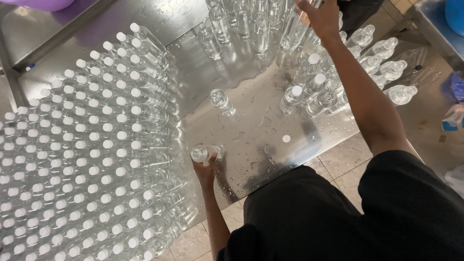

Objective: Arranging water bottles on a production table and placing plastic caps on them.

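Note:
My left hand (205,169) is closed around a small clear bottle (202,153) without a cap, low over the wet steel table (251,145) near its front edge. My right hand (320,17) reaches far across the table and grips the top of a tall clear bottle (295,30) among several uncapped bottles (241,24). One uncapped bottle (220,100) stands alone mid-table. A loose white cap (286,138) lies on the wet metal between my arms.
A dense block of white-capped clear bottles (96,145) fills the table's left half. More capped bottles (311,87) crowd under my right forearm, some lying at the right edge (386,63). Tiled floor (343,157) shows below the table. A blue object (454,14) sits top right.

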